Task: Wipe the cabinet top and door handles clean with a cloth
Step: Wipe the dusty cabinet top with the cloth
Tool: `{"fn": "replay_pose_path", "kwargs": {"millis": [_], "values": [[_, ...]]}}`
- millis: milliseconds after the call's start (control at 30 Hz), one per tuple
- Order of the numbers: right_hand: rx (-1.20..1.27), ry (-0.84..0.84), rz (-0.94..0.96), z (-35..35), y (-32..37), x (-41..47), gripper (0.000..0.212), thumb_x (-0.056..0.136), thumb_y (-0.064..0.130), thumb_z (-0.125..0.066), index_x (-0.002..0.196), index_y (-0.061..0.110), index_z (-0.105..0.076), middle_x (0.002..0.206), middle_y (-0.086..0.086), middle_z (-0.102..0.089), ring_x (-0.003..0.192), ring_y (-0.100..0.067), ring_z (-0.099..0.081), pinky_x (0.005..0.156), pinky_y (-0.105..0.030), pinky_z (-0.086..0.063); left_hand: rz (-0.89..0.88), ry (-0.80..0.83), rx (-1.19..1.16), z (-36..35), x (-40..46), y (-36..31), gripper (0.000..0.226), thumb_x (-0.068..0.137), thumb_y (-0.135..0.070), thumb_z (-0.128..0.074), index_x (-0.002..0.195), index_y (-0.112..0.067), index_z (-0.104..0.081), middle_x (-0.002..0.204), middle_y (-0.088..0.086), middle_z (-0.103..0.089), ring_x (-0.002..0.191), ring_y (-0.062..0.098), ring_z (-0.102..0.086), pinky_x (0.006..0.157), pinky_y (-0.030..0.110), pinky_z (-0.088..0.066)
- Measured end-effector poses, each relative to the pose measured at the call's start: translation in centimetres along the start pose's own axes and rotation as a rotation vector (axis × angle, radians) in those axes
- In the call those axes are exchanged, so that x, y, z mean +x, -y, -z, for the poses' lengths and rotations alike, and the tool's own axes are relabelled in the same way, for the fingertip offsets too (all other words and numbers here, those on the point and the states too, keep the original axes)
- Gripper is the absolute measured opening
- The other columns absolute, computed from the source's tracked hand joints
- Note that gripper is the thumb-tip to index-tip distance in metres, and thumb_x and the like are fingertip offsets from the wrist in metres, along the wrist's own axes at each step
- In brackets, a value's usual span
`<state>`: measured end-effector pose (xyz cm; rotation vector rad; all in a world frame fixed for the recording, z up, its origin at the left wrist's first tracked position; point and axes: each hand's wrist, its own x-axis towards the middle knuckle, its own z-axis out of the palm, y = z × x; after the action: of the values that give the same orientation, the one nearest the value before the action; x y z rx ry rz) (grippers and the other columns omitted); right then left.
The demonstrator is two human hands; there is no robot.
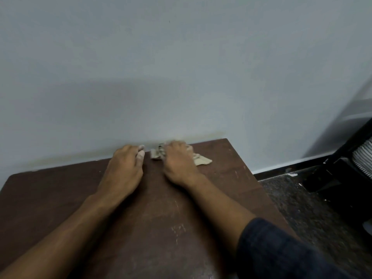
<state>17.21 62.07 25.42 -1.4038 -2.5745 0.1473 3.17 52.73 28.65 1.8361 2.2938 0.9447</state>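
Observation:
A dark brown wooden cabinet top [157, 214] fills the lower part of the view, scuffed with pale scratches. A crumpled beige cloth [201, 159] lies at its far edge against the wall. My right hand [178, 163] lies on the cloth and presses it onto the wood, fingers curled over the bunched fabric. Just left of it, my left hand [125, 165] rests on the bare top with its fingers bent toward the wall, holding nothing. The door handles are out of sight.
A pale grey wall [181, 67] rises directly behind the cabinet. To the right, the speckled dark floor [314, 208] lies below the cabinet's edge, with a black baseboard and dark furniture with striped fabric [362, 156] at the far right.

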Motion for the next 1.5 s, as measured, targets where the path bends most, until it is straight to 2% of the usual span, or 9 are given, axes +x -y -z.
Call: {"fn": "replay_pose_path", "kwargs": {"millis": [133,300,500,633,867,1000,1200,1333,1500], "values": [[0.048,-0.030,0.137,-1.3,5.7,-0.3,0.050,0.098,0.028,-0.047,0.141,0.003,-0.043,0.140,-0.021,-0.045,0.131,-0.041,-0.036,0.111,-0.060,-0.024,0.008,-0.036,-0.022,1.0,0.5,0.3,0.029,0.102,-0.020,-0.045,0.117,-0.006,-0.065,0.114,0.012,-0.065,0.110,0.030,-0.057,0.096,0.039,-0.042],[0.188,-0.046,0.417,-1.7,2.0,-0.9,0.044,0.100,0.028,-0.049,0.141,0.014,-0.048,0.147,-0.008,-0.048,0.139,-0.028,-0.038,0.113,-0.051,-0.032,-0.006,0.024,-0.004,1.3,-0.1,1.1,0.030,0.100,-0.018,-0.049,0.123,-0.007,-0.064,0.121,0.011,-0.065,0.116,0.029,-0.057,0.101,0.039,-0.042],[0.149,-0.103,0.121,1.2,-9.7,-3.0,0.043,0.101,0.027,-0.048,0.143,0.019,-0.050,0.149,-0.006,-0.050,0.141,-0.026,-0.040,0.119,-0.045,-0.029,0.047,0.126,-0.018,1.5,-0.8,1.4,0.032,0.100,-0.021,-0.049,0.130,-0.015,-0.061,0.130,0.002,-0.061,0.126,0.019,-0.050,0.108,0.036,-0.038],[0.105,-0.116,-0.122,1.7,-8.6,-3.2,0.040,0.103,0.026,-0.045,0.142,0.019,-0.047,0.149,-0.005,-0.045,0.142,-0.027,-0.033,0.117,-0.050,-0.025,-0.026,0.179,0.029,1.2,-1.6,1.1,0.033,0.100,-0.024,-0.049,0.130,-0.017,-0.060,0.130,0.000,-0.061,0.126,0.018,-0.050,0.108,0.034,-0.038],[0.171,-0.011,0.250,1.9,-6.5,-5.2,0.043,0.101,0.032,-0.043,0.142,0.020,-0.052,0.149,-0.003,-0.051,0.141,-0.023,-0.041,0.119,-0.045,-0.030,-0.145,0.209,0.050,0.0,-1.9,-2.2,0.032,0.098,-0.020,-0.048,0.127,-0.015,-0.061,0.126,0.001,-0.061,0.121,0.019,-0.052,0.106,0.036,-0.041],[0.105,-0.117,-0.150,2.7,-11.4,-4.3,0.039,0.102,0.024,-0.044,0.139,0.015,-0.053,0.147,-0.009,-0.051,0.139,-0.029,-0.041,0.118,-0.045,-0.029,-0.129,0.155,0.034,1.2,-2.3,-1.6,0.033,0.100,-0.016,-0.045,0.129,-0.013,-0.060,0.127,0.002,-0.061,0.121,0.018,-0.051,0.105,0.034,-0.040],[0.163,-0.053,-0.030,0.5,3.2,-3.8,0.061,0.094,0.055,-0.021,0.133,0.022,-0.055,0.141,-0.008,-0.053,0.131,-0.031,-0.043,0.109,-0.057,-0.031,-0.007,0.045,-0.011,3.6,-1.5,1.4,0.032,0.101,-0.016,-0.046,0.128,-0.009,-0.062,0.127,0.012,-0.062,0.123,0.028,-0.052,0.106,0.038,-0.039],[0.167,-0.011,0.301,-1.7,13.1,-3.9,0.055,0.095,0.033,-0.042,0.145,0.008,-0.043,0.139,-0.019,-0.050,0.122,-0.039,-0.046,0.102,-0.057,-0.037,0.049,-0.063,-0.025,4.6,-1.8,3.4,0.028,0.099,-0.013,-0.049,0.120,-0.007,-0.066,0.121,0.014,-0.065,0.117,0.032,-0.056,0.104,0.041,-0.041],[0.202,-0.024,0.347,-1.4,8.9,-3.2,0.043,0.096,0.020,-0.050,0.136,0.006,-0.055,0.133,-0.018,-0.058,0.122,-0.035,-0.052,0.102,-0.051,-0.042,-0.020,0.049,0.025,3.3,-2.8,3.4,0.026,0.097,-0.016,-0.052,0.119,-0.012,-0.065,0.116,0.011,-0.065,0.114,0.029,-0.056,0.102,0.040,-0.042]]}}
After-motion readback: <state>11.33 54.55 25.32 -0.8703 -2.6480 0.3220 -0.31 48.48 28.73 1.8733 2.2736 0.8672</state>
